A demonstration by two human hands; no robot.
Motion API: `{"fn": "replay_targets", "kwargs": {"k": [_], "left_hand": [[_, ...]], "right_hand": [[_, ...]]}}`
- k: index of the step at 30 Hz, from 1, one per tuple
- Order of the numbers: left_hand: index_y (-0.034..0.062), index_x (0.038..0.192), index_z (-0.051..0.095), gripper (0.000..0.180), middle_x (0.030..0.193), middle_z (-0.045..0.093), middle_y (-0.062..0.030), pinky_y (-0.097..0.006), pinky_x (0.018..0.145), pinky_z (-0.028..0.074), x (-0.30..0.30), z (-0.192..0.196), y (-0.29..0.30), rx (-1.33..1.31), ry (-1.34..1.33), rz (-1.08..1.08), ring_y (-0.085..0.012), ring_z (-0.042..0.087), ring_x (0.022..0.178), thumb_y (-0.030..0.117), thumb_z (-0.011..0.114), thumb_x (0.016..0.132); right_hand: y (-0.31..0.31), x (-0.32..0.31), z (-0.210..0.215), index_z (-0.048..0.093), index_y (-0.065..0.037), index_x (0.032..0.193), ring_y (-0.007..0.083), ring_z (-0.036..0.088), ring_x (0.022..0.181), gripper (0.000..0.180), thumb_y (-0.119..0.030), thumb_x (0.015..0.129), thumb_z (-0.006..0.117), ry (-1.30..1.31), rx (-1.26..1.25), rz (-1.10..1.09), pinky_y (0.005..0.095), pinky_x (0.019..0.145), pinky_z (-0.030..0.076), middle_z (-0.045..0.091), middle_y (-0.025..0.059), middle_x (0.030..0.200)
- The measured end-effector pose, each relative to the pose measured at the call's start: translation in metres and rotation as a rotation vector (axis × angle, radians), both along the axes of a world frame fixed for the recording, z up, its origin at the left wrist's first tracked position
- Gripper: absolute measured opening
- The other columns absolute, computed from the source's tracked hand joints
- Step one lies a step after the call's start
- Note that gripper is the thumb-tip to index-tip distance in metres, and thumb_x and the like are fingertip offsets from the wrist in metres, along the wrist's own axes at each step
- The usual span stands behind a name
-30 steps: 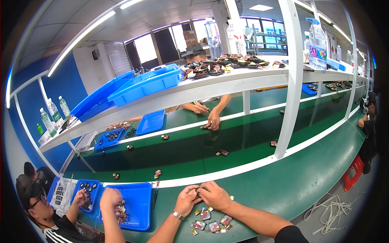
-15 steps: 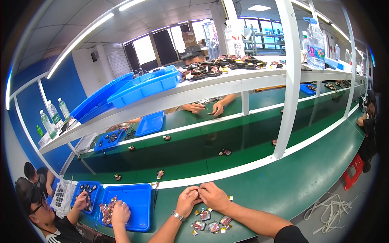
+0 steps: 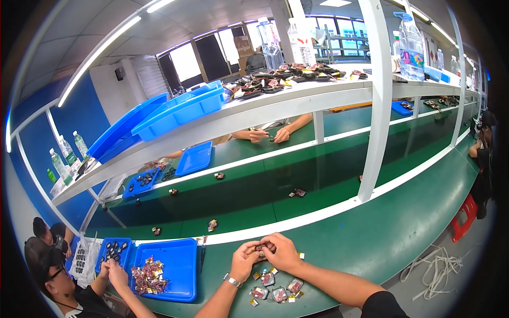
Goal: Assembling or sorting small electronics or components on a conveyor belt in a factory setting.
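My left hand, with a metal watch on its wrist, and my right hand meet over the green bench. Their fingers are closed around a small dark electronic part, which the fingers partly hide. Just below the hands lies a cluster of small round electronic assemblies, with reddish boards, clear rims and silver-and-yellow pieces attached. Some of that cluster sits right under my right wrist. Left of my left forearm stands a blue tray holding a pile of reddish circuit pieces.
A co-worker sits at the left beside a smaller blue tray of dark parts. Dark tweezers lie by the large tray. Ahead runs a green conveyor with scattered parts, below a white shelf frame. Another person's hands work across it.
My hands have turned slightly, and the dark part now shows between them. The co-worker's hand has left the large tray and joined the other. Parts on the conveyor have shifted slightly.
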State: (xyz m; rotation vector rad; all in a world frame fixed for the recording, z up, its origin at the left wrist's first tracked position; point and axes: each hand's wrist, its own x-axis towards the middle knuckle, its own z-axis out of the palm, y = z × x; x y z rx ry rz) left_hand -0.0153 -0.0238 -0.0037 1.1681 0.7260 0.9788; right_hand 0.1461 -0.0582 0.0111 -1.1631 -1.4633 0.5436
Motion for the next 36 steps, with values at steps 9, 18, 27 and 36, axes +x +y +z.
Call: {"fn": "replay_targets", "kwargs": {"k": [9,18,27,36], "left_hand": [[-0.0025,0.117,0.054,0.028,0.111,0.064,-0.0115,-0.028,0.079,0.056,0.005,-0.001,0.0,0.018,0.103,0.014,-0.016,0.064,0.096,-0.006,0.052,0.089],[-0.0053,0.119,0.046,0.032,0.121,0.058,-0.0233,-0.04,0.083,0.058,0.003,0.007,0.005,-0.002,0.002,0.063,-0.0335,0.064,0.103,-0.008,0.049,0.087],[-0.008,0.113,0.051,0.023,0.111,0.062,-0.0236,-0.037,0.081,0.058,-0.003,0.002,0.005,0.002,0.044,0.034,-0.0299,0.067,0.097,-0.006,0.049,0.09],[-0.0077,0.117,0.051,0.025,0.112,0.063,-0.0215,-0.032,0.078,0.057,-0.009,-0.007,0.013,-0.033,-0.006,-0.037,-0.024,0.067,0.092,0.001,0.05,0.094]], "right_hand": [[-0.005,0.0,0.002,0.063,-0.002,0.095,0.0222,0.065,0.072,0.016,-0.004,0.08,0.066,-0.022,-0.014,-0.005,0.032,0.067,0.054,0.061,0.0115,0.09],[0.089,0.147,-0.014,0.066,-0.001,0.089,0.0216,0.069,0.077,0.015,-0.004,0.075,0.069,0.124,-0.139,-0.441,0.0328,0.072,0.054,0.069,0.0133,0.086],[0.126,0.198,0.014,0.063,-0.006,0.116,0.0342,0.042,0.125,0.059,-0.048,0.075,0.07,-0.722,-0.516,-0.58,0.0497,0.099,0.038,0.054,0.0147,0.127],[0.107,0.162,0.017,0.058,-0.006,0.121,0.0302,0.052,0.112,0.059,-0.023,0.069,0.079,-0.536,-0.127,-0.106,0.0398,0.099,0.04,0.066,0.0085,0.111]]}}
